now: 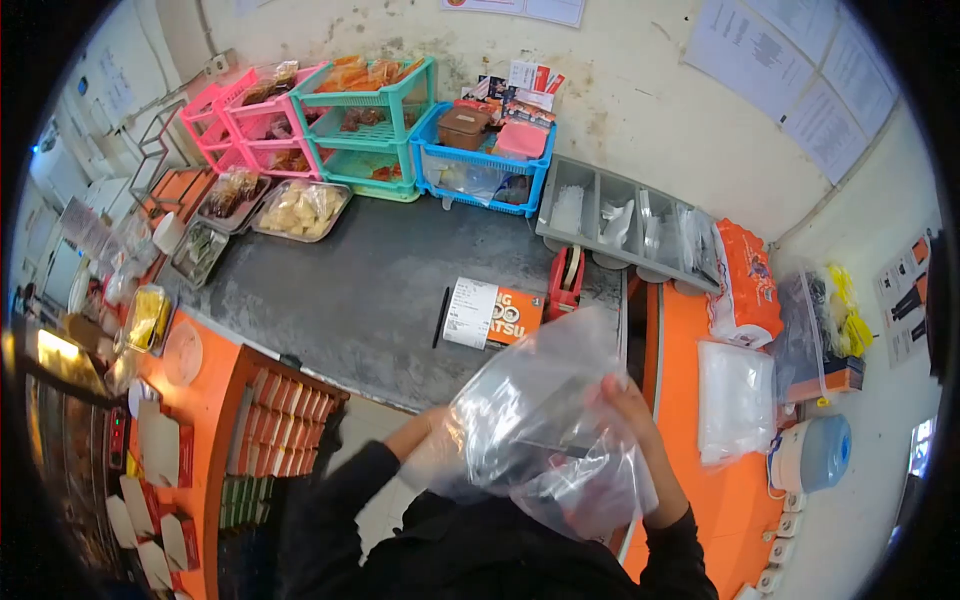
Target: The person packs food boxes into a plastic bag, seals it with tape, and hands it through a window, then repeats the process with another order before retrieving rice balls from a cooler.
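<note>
A large clear plastic bag is spread out in front of my body, above the table's near edge. My right hand grips its upper right side, fingers bent into the film. On the opposite side, my left hand has hold of the bag, its fingertips partly covered by shiny folds. Just beyond the bag lies an orange and black box with a white printed receipt on it. A black pen rests to the left of the box. Behind it stands a red tape dispenser.
Along the wall are pink baskets, green baskets, a blue basket and a grey divided tray. Food trays sit at left. A stack of clear bags lies on the orange counter at right.
</note>
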